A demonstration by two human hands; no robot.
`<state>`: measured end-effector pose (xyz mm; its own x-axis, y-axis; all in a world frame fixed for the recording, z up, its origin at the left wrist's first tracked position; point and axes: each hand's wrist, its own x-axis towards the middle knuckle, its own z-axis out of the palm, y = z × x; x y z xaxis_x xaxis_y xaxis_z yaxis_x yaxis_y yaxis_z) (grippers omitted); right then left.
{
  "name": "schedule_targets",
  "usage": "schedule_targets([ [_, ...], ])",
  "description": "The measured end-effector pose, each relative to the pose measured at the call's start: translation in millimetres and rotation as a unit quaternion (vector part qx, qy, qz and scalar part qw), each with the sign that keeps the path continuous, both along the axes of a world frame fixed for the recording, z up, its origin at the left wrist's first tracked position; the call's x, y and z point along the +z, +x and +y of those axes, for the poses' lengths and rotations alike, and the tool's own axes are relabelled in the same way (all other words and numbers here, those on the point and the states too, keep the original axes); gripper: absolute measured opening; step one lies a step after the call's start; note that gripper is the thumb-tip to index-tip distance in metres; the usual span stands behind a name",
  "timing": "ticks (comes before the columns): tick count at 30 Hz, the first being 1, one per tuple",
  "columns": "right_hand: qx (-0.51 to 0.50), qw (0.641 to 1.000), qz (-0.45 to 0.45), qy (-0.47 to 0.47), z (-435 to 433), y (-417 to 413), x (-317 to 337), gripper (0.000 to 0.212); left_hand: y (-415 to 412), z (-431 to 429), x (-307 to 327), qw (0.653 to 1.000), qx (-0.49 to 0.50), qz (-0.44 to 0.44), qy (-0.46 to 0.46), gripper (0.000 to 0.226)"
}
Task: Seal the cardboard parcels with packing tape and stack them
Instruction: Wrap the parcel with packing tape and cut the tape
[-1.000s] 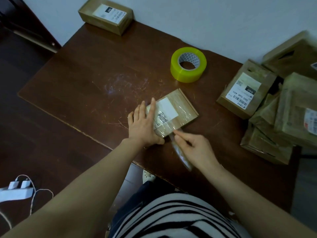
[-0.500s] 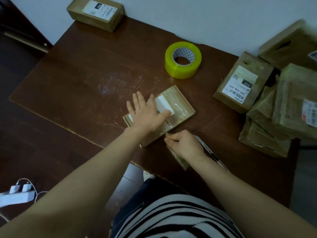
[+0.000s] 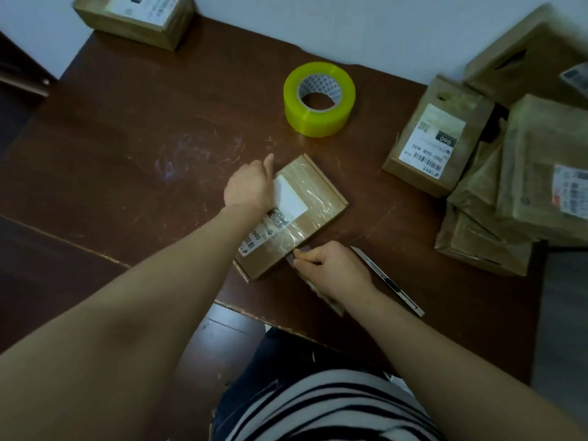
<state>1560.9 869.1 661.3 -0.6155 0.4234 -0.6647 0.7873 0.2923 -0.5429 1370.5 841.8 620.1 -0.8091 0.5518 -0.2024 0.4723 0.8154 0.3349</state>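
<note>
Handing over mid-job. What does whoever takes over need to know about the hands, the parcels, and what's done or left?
Left hand: on the flat parcel at its far-left edge, fingers hidden.
Right hand: pinches the loose tape strip at the parcel's near edge.
Tape roll stands behind the parcel; the knife lies just right of the right hand.
Done: clear tape covers the parcel's top.
Left: press the loose end down, then stack the parcel on the pile at the table's right.
</note>
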Motion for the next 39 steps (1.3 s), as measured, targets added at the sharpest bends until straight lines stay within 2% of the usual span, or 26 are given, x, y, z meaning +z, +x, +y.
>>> schedule_targets([
  [3,-0.019,1.0,0.007,-0.011,2,-1,-1,0.022,7,-2,0,0.999,-0.033,0.037,0.021,0.05],
  [5,-0.015,1.0,0.02,-0.013,1,0,1,0.03,7,0,6,0.999,-0.022,-0.014,0.039,0.043],
  [6,-0.012,0.999,0.028,-0.017,1,1,2,0.027,6,0,11,0.998,-0.024,-0.032,0.05,0.041],
  [8,-0.017,0.999,0.03,-0.022,1,0,4,0.016,17,-13,18,0.995,-0.072,0.001,0.075,0.037],
  [11,-0.02,0.999,0.028,-0.028,2,2,2,0.02,64,-64,29,0.977,-0.176,0.052,0.109,0.057],
  [13,-0.047,0.997,0.047,-0.038,4,1,4,0.022,88,-94,30,0.974,-0.21,0.054,0.059,0.076],
  [16,-0.094,0.991,0.076,-0.057,6,-2,18,0.03,100,-109,30,0.965,-0.231,0.063,-0.104,0.105],
  [18,-0.117,0.985,0.097,-0.082,6,-6,34,0.039,98,-110,34,0.969,-0.218,0.083,-0.087,0.101],
  [20,-0.12,0.976,0.137,-0.117,9,-11,50,0.033,91,-107,46,0.976,-0.202,0.071,-0.038,0.094],
  [22,-0.107,0.965,0.18,-0.155,10,-16,65,0.037,86,-106,55,0.978,-0.202,0.057,-0.006,0.099],
  [26,-0.079,0.955,0.251,-0.134,4,-21,79,0.059,83,-106,62,0.985,-0.162,0.051,-0.024,0.093],
  [29,-0.072,0.971,0.212,-0.08,1,-15,78,0.06,74,-104,63,0.986,-0.162,0.038,-0.028,0.085],
  [31,-0.027,0.987,0.16,0.01,-1,-7,71,0.038,70,-102,64,0.987,-0.158,0.028,-0.017,0.082],
  [32,-0.027,0.988,0.147,0.027,-3,-4,67,0.026,69,-102,64,0.987,-0.156,0.02,-0.01,0.081],
  [33,-0.04,0.988,0.146,0.024,-4,-2,63,0.021,68,-101,65,0.988,-0.155,0.015,-0.006,0.079],
  [36,-0.063,0.987,0.149,0.0,-6,-7,46,0.03,63,-102,69,0.988,-0.155,-0.004,0.01,0.074],
  [39,-0.094,0.983,0.155,-0.033,-5,-18,32,0.034,52,-101,75,0.982,-0.173,-0.078,0.012,0.076],
])
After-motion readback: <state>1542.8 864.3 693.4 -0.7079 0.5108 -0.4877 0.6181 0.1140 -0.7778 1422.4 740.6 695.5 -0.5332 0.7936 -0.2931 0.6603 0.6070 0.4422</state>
